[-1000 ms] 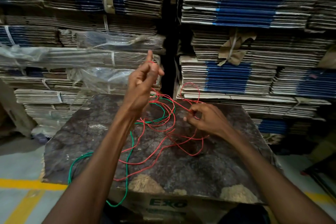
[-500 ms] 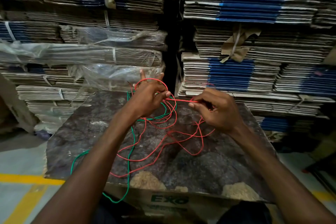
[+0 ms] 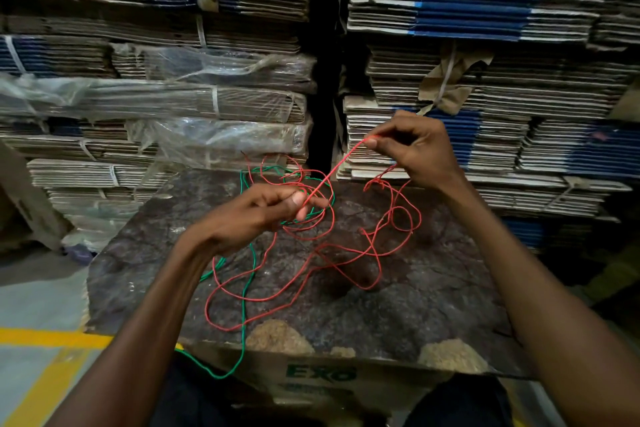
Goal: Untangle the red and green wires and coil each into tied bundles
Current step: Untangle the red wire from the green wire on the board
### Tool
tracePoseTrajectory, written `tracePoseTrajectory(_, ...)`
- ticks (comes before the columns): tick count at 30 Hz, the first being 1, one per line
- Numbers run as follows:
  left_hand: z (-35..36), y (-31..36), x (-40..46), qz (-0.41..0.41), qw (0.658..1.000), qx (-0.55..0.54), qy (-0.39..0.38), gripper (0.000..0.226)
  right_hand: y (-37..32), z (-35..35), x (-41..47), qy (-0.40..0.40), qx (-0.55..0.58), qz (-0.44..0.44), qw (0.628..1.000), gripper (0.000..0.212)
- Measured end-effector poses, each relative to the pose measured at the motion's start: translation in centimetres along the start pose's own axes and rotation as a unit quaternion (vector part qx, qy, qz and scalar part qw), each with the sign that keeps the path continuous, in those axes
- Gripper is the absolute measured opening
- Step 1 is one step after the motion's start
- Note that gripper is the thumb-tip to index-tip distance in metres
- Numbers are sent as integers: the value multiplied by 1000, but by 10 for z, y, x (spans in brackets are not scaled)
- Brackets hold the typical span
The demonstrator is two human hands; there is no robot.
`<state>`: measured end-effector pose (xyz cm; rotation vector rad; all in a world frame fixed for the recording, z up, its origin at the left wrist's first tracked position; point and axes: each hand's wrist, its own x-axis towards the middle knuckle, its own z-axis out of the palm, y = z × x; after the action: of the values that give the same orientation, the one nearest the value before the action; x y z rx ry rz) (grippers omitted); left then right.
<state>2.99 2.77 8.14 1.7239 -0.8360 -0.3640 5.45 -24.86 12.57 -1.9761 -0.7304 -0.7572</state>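
right hand (image 3: pixel 420 149) risen, both hands' grip pinching red wire (image 3: pixel 332 173); box (image 3: pixel 322 374) reads "exo".

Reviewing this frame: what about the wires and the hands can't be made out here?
- Head view: the red wire and green wire overlap behind the left hand; which crosses over which is hidden.
- Green wire's lower end drops past the board edge, hidden by the left forearm.
- Right hand pinches the red wire; its end is hidden by the fingertips.
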Motion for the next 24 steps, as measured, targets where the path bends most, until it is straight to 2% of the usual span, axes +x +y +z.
tracePoseTrajectory(4, 9, 3, -16, 20, 984, -174, -42, 27, 11, 5, 7, -6, 69, 40, 997, 14)
tracePoseTrajectory(7, 19, 4, -20, 48, 950, -299, -79, 22, 21, 15, 4, 5, 104, 87, 991, 11)
tracePoseTrajectory(10, 26, 6, -18, 92, 918, -376, -89, 18, 35, 24, -9, 21, 120, 145, 982, 6)
tracePoseTrajectory(15, 25, 13, -7, 163, 875, -449, -76, 20, 50, 38, -36, 3, 119, 227, 967, 8)
tracePoseTrajectory(20, 20, 15, 8, 214, 850, -481, -38, 14, 43, 54, -58, -93, 104, 249, 958, 18)
tracePoseTrajectory(24, 13, 19, 19, 237, 852, -467, 10, 8, 41, 63, -70, -145, 80, 256, 952, 29)
